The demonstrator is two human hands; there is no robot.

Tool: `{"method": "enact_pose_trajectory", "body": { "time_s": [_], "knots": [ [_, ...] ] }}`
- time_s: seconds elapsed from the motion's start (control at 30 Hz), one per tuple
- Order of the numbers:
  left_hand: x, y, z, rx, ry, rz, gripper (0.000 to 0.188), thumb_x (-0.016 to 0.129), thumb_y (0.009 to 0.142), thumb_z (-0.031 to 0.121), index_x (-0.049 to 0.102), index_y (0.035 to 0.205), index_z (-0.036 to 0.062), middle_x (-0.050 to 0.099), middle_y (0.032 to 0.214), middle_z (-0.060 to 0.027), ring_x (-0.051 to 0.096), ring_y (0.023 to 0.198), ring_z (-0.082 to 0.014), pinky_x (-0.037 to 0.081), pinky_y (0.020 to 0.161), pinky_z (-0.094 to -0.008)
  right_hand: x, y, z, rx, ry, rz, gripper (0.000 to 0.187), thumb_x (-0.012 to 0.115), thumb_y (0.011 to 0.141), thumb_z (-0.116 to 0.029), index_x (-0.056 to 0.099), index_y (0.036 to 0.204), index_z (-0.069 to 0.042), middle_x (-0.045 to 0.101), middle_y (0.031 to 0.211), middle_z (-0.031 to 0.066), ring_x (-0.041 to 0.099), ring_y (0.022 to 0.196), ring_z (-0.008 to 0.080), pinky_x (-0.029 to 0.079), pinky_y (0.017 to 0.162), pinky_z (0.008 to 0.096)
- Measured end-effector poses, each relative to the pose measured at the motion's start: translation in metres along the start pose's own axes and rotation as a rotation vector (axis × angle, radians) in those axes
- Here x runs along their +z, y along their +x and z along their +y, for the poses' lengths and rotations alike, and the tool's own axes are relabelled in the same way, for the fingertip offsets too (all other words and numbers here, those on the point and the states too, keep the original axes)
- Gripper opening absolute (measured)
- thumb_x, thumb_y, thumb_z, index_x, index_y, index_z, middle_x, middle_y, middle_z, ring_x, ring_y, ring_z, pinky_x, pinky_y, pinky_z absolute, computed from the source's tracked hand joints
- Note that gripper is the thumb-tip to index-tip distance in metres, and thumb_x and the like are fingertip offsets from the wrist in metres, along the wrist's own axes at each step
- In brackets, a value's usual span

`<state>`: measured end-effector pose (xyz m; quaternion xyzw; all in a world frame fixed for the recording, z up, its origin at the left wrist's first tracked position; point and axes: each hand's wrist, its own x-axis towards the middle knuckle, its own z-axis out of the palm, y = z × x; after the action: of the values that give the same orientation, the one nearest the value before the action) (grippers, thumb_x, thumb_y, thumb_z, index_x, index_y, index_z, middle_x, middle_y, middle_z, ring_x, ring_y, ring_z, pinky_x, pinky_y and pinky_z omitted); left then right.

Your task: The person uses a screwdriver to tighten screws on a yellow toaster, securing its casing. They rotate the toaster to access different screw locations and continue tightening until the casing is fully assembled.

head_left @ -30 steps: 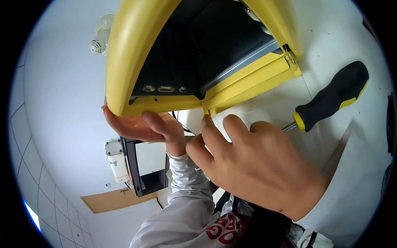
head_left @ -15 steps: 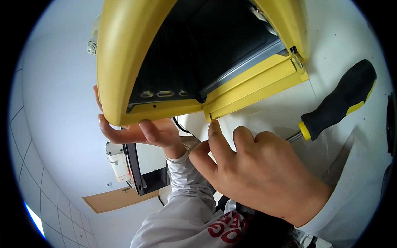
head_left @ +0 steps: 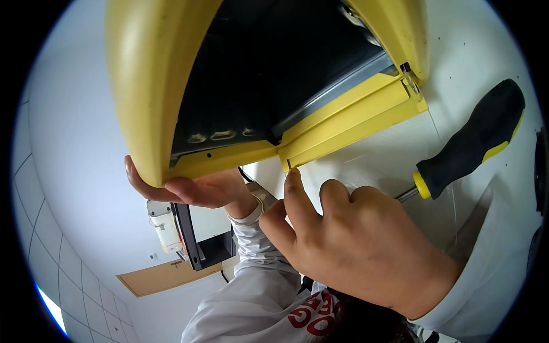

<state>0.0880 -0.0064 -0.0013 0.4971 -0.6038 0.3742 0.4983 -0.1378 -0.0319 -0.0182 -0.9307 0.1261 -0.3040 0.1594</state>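
A yellow-shelled appliance (head_left: 147, 91) with a dark metal cavity, looking like a small oven, is tilted up before me. My left hand (head_left: 194, 188) is wrapped round its lower left corner, thumb at the front and fingers partly hidden behind. Along the lower right of the opening runs a hinged yellow flap (head_left: 354, 130). My right hand (head_left: 354, 246) has its index fingertip against the flap's near left corner. Its other fingers are curled, and its palm side is hidden. Beside that hand lies a black and yellow screwdriver (head_left: 472, 140), its shaft partly behind my knuckles.
The white tabletop (head_left: 457, 63) stretches under the appliance on the right. A dark object (head_left: 540, 171) stands at the far right rim. Beyond my left arm are a dark frame (head_left: 191, 240), a white device (head_left: 163, 226) and a brown door (head_left: 163, 277).
The appliance's left side has shifted left and slightly down, with my left hand moving along. My right index finger has stayed at the flap's corner. The screwdriver shows almost no shift.
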Motion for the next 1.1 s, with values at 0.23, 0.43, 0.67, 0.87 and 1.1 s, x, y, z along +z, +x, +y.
{"method": "enact_pose_trajectory", "body": {
  "time_s": [0.23,0.43,0.67,0.87,1.1],
  "knots": [
    [-0.032,0.002,-0.038,0.555,0.381,-0.093,0.050,0.020,0.100,0.038,0.032,0.133,0.0038,0.036,0.134,-0.0116,0.039,0.127,-0.0263,0.042,0.102,-0.0380,-0.016,0.009,0.000,-0.012,-0.043,-0.034,0.007,0.062,0.080,-0.015,0.063,0.081,-0.008,0.067,0.091,0.0108,0.051,0.050,0.0113,0.036,0.037,0.0210],
    [-0.009,0.002,-0.013,0.178,0.082,-0.042,0.049,0.020,0.100,0.038,0.032,0.133,0.0034,0.036,0.134,-0.0126,0.040,0.126,-0.0269,0.041,0.102,-0.0388,-0.015,0.008,0.000,-0.007,-0.035,0.001,0.006,0.061,0.079,-0.015,0.063,0.080,-0.009,0.066,0.092,0.0105,0.050,0.049,0.0111,0.036,0.037,0.0209],
    [0.000,0.005,-0.007,0.101,0.019,-0.037,0.049,0.020,0.100,0.038,0.032,0.131,0.0029,0.036,0.135,-0.0137,0.042,0.125,-0.0275,0.041,0.102,-0.0398,-0.014,0.007,0.002,0.001,-0.002,0.012,0.007,0.062,0.078,-0.015,0.062,0.077,-0.008,0.066,0.092,0.0091,0.047,0.046,0.0104,0.035,0.037,0.0209],
    [0.010,0.006,-0.005,0.078,-0.010,-0.023,0.049,0.020,0.100,0.038,0.032,0.131,0.0025,0.036,0.135,-0.0147,0.043,0.124,-0.0281,0.041,0.102,-0.0406,-0.010,0.005,0.000,0.023,-0.006,0.014,0.010,0.063,0.079,-0.017,0.062,0.078,-0.008,0.064,0.090,0.0051,0.046,0.044,0.0105,0.035,0.038,0.0222],
    [0.021,0.011,0.004,0.039,-0.031,0.005,0.048,0.020,0.100,0.038,0.032,0.130,0.0020,0.036,0.135,-0.0158,0.044,0.123,-0.0287,0.041,0.102,-0.0416,-0.017,0.008,0.002,0.021,-0.040,-0.006,0.011,0.064,0.078,-0.018,0.059,0.080,-0.008,0.060,0.091,0.0021,0.047,0.044,0.0107,0.036,0.038,0.0229]
  ]
}}
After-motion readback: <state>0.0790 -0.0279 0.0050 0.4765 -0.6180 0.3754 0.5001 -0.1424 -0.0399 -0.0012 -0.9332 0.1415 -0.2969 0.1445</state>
